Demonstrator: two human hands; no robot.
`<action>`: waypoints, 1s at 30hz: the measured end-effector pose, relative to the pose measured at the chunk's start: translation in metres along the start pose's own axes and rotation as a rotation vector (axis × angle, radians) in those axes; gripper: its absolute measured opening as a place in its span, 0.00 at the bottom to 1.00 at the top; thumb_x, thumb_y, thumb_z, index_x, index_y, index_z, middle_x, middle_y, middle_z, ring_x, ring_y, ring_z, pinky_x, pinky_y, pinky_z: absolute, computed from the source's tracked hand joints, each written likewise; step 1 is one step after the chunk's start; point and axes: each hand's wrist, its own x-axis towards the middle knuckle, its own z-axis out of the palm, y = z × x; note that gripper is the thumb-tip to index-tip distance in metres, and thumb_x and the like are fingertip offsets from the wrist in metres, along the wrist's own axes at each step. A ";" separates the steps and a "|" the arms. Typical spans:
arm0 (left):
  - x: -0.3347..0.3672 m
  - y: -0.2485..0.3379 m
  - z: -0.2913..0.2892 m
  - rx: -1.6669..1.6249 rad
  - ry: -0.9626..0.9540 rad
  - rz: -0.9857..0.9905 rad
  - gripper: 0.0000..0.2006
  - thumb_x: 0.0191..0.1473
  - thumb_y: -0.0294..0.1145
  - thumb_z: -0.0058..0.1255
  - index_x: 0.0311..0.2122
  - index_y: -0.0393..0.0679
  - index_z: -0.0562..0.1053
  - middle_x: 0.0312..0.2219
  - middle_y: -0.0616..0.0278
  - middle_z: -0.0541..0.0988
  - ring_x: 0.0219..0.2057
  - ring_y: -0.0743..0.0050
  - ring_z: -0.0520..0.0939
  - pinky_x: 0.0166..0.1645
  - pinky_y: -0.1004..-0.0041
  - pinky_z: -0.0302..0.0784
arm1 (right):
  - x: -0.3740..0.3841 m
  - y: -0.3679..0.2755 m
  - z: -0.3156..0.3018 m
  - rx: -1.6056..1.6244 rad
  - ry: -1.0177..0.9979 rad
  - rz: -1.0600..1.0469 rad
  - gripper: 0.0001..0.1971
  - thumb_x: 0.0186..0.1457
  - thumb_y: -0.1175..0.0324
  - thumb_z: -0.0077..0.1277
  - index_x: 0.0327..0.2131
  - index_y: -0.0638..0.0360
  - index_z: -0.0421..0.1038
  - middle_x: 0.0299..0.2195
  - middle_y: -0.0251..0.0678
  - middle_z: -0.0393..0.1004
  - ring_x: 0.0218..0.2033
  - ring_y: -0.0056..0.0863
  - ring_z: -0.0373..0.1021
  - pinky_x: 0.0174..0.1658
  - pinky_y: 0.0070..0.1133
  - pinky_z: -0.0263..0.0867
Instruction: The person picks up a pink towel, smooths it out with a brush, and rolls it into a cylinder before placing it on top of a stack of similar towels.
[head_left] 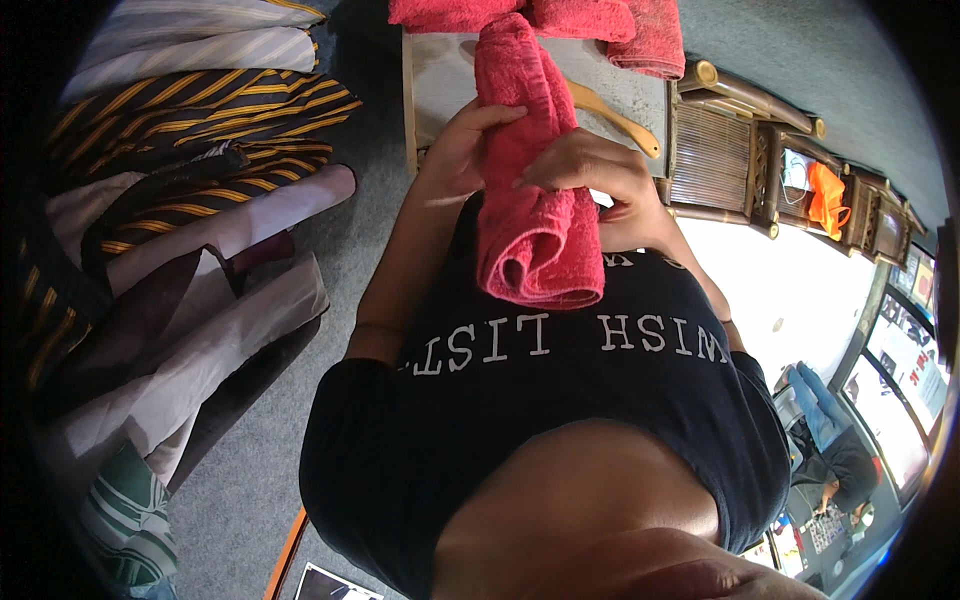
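Observation:
I hold a rolled red terry towel (540,190) upright in front of my chest, its spiral end toward me. My left hand (455,150) grips its left side, with the thumb laid over the cloth. Against the right side my right hand (597,185) is closed, fingers bent over the roll. Beyond the roll's far end, more red towels (583,18) lie along the far part of a pale tabletop (440,90). A wooden utensil with a long handle (625,120) rests there, partly hidden behind the held towel.
Striped and plain garments (200,200) hang at the left. To the right stands bamboo furniture (712,155), with an orange cloth or bag (828,198) farther along it. Another person (845,465) is at the far right, near windows.

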 end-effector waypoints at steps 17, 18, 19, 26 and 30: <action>0.003 -0.007 0.029 0.370 0.139 0.315 0.18 0.56 0.29 0.50 0.51 0.37 0.66 0.41 0.60 0.76 0.40 0.74 0.79 0.45 0.75 0.77 | -0.009 -0.002 0.000 0.051 0.145 0.322 0.18 0.41 0.75 0.63 0.38 0.66 0.73 0.32 0.39 0.77 0.33 0.24 0.74 0.38 0.21 0.69; 0.004 -0.008 0.024 0.344 0.110 0.304 0.19 0.55 0.30 0.50 0.51 0.36 0.66 0.41 0.60 0.76 0.40 0.74 0.79 0.45 0.75 0.77 | -0.007 -0.004 0.000 0.053 0.142 0.320 0.18 0.41 0.75 0.63 0.38 0.66 0.73 0.32 0.39 0.77 0.33 0.24 0.74 0.38 0.21 0.69; 0.012 -0.016 0.009 0.318 0.086 0.371 0.19 0.55 0.30 0.51 0.51 0.35 0.66 0.42 0.60 0.76 0.39 0.74 0.79 0.44 0.75 0.77 | -0.004 -0.006 -0.001 0.004 0.182 0.311 0.18 0.40 0.76 0.63 0.38 0.66 0.73 0.32 0.38 0.77 0.33 0.23 0.74 0.38 0.20 0.69; -0.008 -0.014 0.024 0.208 -0.151 0.505 0.25 0.58 0.39 0.46 0.56 0.34 0.61 0.49 0.56 0.72 0.48 0.71 0.75 0.53 0.71 0.70 | 0.007 -0.005 0.004 0.092 0.433 0.710 0.15 0.51 0.67 0.61 0.37 0.69 0.73 0.30 0.35 0.77 0.31 0.16 0.71 0.36 0.18 0.69; -0.003 -0.017 0.020 0.444 -0.264 0.653 0.27 0.57 0.40 0.49 0.57 0.34 0.60 0.49 0.56 0.72 0.48 0.72 0.74 0.53 0.71 0.69 | 0.004 0.005 0.010 0.030 0.510 0.667 0.16 0.47 0.67 0.63 0.36 0.68 0.73 0.29 0.38 0.77 0.31 0.19 0.72 0.36 0.20 0.69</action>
